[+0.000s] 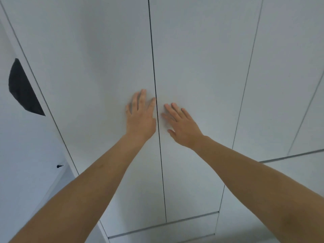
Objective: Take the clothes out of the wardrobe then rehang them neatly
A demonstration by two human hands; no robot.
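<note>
Head view shows the left hand and the right hand laid flat, fingers straight and spread, against the two white doors of the wardrobe, one hand on each side of the dark centre seam; neither hand has hold of anything. The doors have no handles in sight, so they are probably push-to-open panels (a guess from the flat fronts). What could go wrong from here: pressing too near the seam or unevenly may leave one latch unreleased, so only one door springs out; and if both pop at once they could swing toward the forearms, which lie close in front of them. Fingertips at the seam, where the left index finger already touches it, could be nipped if a door rebounds shut. As for contents, the wardrobe is closed and the clothes, presumably inside, are entirely hidden; nothing of hangers or rail can be seen. A drawer front sits below the doors, also closed. To the left a dark shape marks the adjoining white surface, with a small black knob lower down.
</note>
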